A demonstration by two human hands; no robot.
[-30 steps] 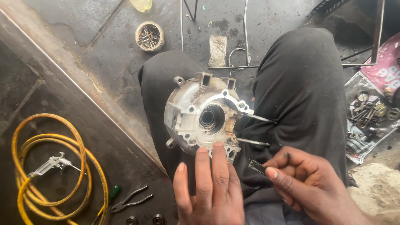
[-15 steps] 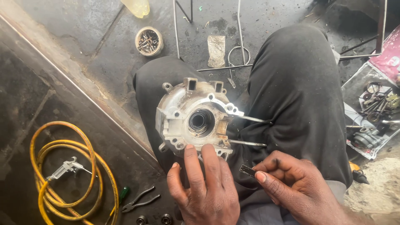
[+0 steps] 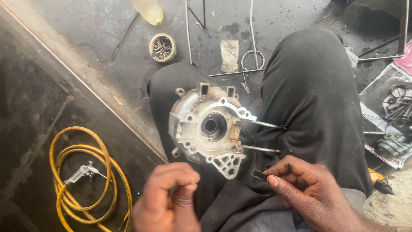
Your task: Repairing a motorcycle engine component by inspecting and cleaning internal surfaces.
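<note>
1. Cast-aluminium engine casing (image 3: 208, 126) rests on the person's lap between the black-trousered knees, bore facing up, two thin steel studs (image 3: 262, 137) sticking out its right side. Nothing clamps it; likely to roll off if a knee shifts.
2. Right hand (image 3: 309, 193) pinches a small flat dark metal piece (image 3: 259, 174) at the fingertips, just beside the casing's lower lug. Thin grip, greasy fingers: could slip and drop into trouser folds.
3. Left hand (image 3: 169, 202) curled shut near the casing's lower edge, not touching it; cannot tell if anything is inside.
4. Casing surface: dull grey, grimy, ribbed, with bolt ears; bore ring dark and smooth.
5. Floor (image 3: 86, 51): oily concrete. Coiled yellow hose (image 3: 86, 180) with air gun, tin of screws (image 3: 162, 47) well apart.
</note>
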